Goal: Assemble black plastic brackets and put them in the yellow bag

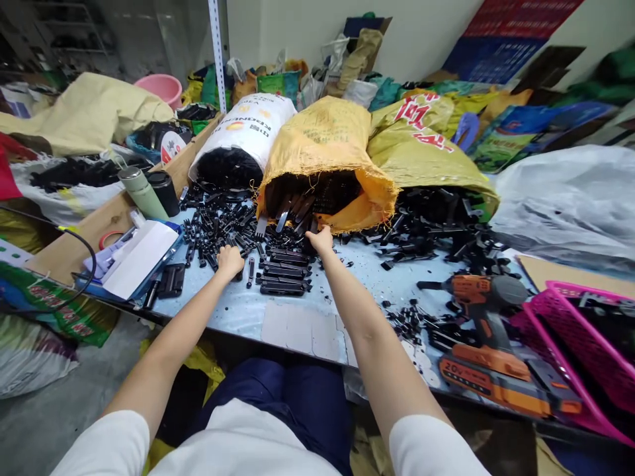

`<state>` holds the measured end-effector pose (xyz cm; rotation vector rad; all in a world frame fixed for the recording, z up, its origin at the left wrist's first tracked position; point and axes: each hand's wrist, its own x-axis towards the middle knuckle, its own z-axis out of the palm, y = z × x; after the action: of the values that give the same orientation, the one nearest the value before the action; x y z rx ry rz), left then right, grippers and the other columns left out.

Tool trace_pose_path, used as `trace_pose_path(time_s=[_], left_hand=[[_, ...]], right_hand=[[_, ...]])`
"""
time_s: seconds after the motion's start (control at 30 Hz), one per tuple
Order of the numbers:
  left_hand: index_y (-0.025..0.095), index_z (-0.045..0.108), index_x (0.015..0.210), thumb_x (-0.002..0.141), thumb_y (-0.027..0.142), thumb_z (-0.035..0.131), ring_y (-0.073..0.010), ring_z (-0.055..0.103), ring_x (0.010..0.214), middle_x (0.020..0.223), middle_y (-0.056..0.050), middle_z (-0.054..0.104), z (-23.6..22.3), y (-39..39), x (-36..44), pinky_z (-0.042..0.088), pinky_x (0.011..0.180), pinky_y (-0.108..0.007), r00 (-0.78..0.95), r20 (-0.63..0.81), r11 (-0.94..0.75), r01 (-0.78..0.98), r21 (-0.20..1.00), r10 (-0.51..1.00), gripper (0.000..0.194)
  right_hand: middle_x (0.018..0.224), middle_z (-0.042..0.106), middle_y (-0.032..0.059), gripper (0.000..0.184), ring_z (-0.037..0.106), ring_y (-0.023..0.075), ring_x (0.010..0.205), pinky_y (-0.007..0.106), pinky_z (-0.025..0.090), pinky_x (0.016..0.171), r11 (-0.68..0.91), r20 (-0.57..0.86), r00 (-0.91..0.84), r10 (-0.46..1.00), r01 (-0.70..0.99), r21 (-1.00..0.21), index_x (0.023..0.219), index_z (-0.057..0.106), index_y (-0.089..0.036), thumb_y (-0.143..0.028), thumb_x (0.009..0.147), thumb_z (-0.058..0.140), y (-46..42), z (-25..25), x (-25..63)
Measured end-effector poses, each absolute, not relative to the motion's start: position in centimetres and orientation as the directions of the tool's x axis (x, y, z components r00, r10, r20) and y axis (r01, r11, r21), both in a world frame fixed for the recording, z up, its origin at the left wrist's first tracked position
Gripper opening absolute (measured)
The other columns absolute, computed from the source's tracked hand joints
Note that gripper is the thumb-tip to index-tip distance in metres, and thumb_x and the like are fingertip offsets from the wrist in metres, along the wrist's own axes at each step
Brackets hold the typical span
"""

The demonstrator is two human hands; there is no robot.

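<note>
My left hand (231,261) is closed over the near edge of a heap of small black parts (211,221); a dark piece shows under its fingers. At the mouth of an orange-yellow woven sack (322,139), my right hand (322,239) has its thumb and fingers curled around something dark that I cannot make out. Long black parts (292,208) spill from that sack. Between my hands, several long black pieces (284,272) lie stacked in a row. A single short black part (251,272) rests beside my left hand.
A cordless drill (489,330) stands at the right beside a pink basket (555,330). White (248,125) and olive-yellow (426,145) sacks of black parts lie behind. To the left are a green bottle (141,192), a black cup (163,192) and a blue tray (166,254) with papers.
</note>
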<state>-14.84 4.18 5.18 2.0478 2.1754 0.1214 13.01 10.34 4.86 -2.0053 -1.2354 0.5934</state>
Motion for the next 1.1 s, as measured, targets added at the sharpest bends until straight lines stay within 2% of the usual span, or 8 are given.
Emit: trace_pose_path(time_s=[0.13, 0.23, 0.37, 0.53, 0.67, 0.77, 0.9, 1.1], left_hand=[[0.017, 0.062, 0.099, 0.076, 0.027, 0.054, -0.0292, 0.046, 0.108, 0.109, -0.013, 0.057, 4.0, 4.1, -16.1, 0.041, 0.087, -0.040, 0.024, 0.019, -0.027, 0.978, 0.206, 1.000, 0.027], [0.015, 0.061, 0.098, 0.077, 0.027, 0.055, -0.0294, 0.046, 0.109, 0.109, -0.013, 0.057, 3.2, 3.3, -16.4, 0.039, 0.089, -0.043, 0.037, 0.086, -0.060, 0.956, 0.287, 0.996, 0.025], [0.016, 0.057, 0.096, 0.079, 0.027, 0.057, -0.0254, 0.047, 0.114, 0.112, -0.011, 0.058, 3.4, 1.4, -16.3, 0.039, 0.095, -0.039, 0.012, 0.356, -0.206, 0.833, 0.514, 0.935, 0.020], [0.016, 0.053, 0.107, 0.088, 0.036, 0.049, -0.0201, 0.058, 0.100, 0.106, -0.009, 0.061, 5.2, -4.1, -12.6, 0.046, 0.087, -0.033, 0.187, 0.479, -0.501, 0.513, 0.697, 0.858, 0.028], [0.016, 0.051, 0.112, 0.089, 0.033, 0.047, -0.0190, 0.060, 0.094, 0.103, -0.009, 0.061, 6.1, -8.1, -9.1, 0.048, 0.083, -0.031, 0.462, 0.331, -0.534, 0.426, 0.731, 0.822, 0.029], [0.017, 0.056, 0.099, 0.083, 0.038, 0.057, -0.0193, 0.061, 0.084, 0.092, -0.006, 0.060, 6.4, -9.4, -8.0, 0.049, 0.076, -0.031, 0.486, 0.211, -0.470, 0.505, 0.724, 0.848, 0.027], [0.017, 0.058, 0.101, 0.089, 0.038, 0.048, -0.0209, 0.061, 0.085, 0.091, -0.007, 0.062, 6.8, -10.1, -7.3, 0.049, 0.075, -0.033, 0.434, 0.154, -0.403, 0.570, 0.716, 0.888, 0.026], [0.016, 0.053, 0.126, 0.095, 0.033, 0.034, -0.0163, 0.061, 0.081, 0.084, -0.005, 0.060, 6.6, -10.6, -6.5, 0.050, 0.075, -0.029, 0.462, 0.189, -0.399, 0.414, 0.818, 0.867, 0.040]], right_hand=[[0.095, 0.066, 0.0071, 0.050, 0.062, 0.0161, 0.083, 0.029, 0.051, 0.070, -0.180, -0.029, 0.293, 0.956, 0.503, -0.845, 0.121, 0.049, -0.015, -0.034, 0.075, 0.058, 6.1, 5.4, 14.1], [0.108, 0.064, 0.0082, 0.052, 0.061, 0.0176, 0.088, 0.033, 0.050, 0.073, 0.098, 0.049, -0.111, 0.993, 0.490, -0.866, 0.121, 0.052, -0.019, -0.032, 0.072, 0.063, -0.8, 5.3, 14.9], [0.107, 0.063, 0.0097, 0.043, 0.058, 0.0233, 0.096, 0.041, 0.046, 0.083, 0.367, -0.042, -0.490, 0.870, 0.702, -0.610, 0.115, 0.059, -0.021, -0.028, 0.073, 0.062, -11.0, 4.9, 14.9], [0.115, 0.060, 0.0117, 0.051, 0.053, 0.0280, 0.106, 0.046, 0.040, 0.090, 0.401, 0.013, -0.432, 0.902, 0.825, -0.399, 0.131, 0.049, -0.024, -0.037, 0.082, 0.056, -16.0, 2.9, 12.2], [0.106, 0.062, 0.0103, 0.043, 0.059, 0.0239, 0.095, 0.044, 0.044, 0.088, 0.230, 0.113, -0.214, 0.970, 0.674, -0.702, 0.126, 0.053, -0.025, -0.044, 0.089, 0.044, -14.8, 1.7, 10.9], [0.096, 0.063, 0.0069, 0.053, 0.063, 0.0170, 0.069, 0.036, 0.053, 0.067, -0.037, -0.039, 0.000, 0.999, 0.260, -0.965, 0.132, 0.046, -0.025, -0.054, 0.089, 0.039, -14.0, 2.1, 10.7], [0.080, 0.063, 0.0020, 0.060, 0.061, 0.0139, 0.058, 0.028, 0.052, 0.053, -0.190, -0.197, 0.050, 0.979, -0.120, -0.974, 0.131, 0.045, -0.025, -0.059, 0.082, 0.047, -13.7, 3.3, 9.9], [0.076, 0.062, 0.0011, 0.064, 0.058, 0.0124, 0.055, 0.026, 0.051, 0.050, -0.187, -0.201, 0.048, 0.978, -0.207, -0.960, 0.138, 0.038, -0.026, -0.058, 0.083, 0.046, -13.7, 4.0, 8.9]])
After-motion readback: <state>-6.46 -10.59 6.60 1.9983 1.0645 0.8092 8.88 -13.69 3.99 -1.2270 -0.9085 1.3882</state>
